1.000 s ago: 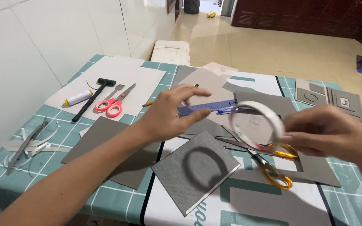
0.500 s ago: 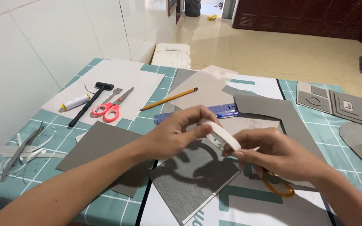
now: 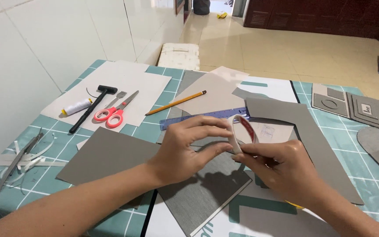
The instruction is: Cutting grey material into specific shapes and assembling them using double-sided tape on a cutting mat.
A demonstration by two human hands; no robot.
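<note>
Tape roll (image 3: 242, 134), white w/ red inner print, is pinched on edge betw. fingers of left hand (image 3: 189, 151) & right hand (image 3: 281, 169), held just above grey board (image 3: 207, 193) at centre of tiled worktop (image 3: 373, 193), blue ruler (image 3: 198, 117) close behind.

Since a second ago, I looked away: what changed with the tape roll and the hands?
The left hand came off the table and joined the right hand on the tape roll, now held lower between both. The pencil and red scissors stayed put.

Left hand (image 3: 185, 151) and right hand (image 3: 281, 169) meet, fingers (image 3: 216, 131) pinched together.
</note>
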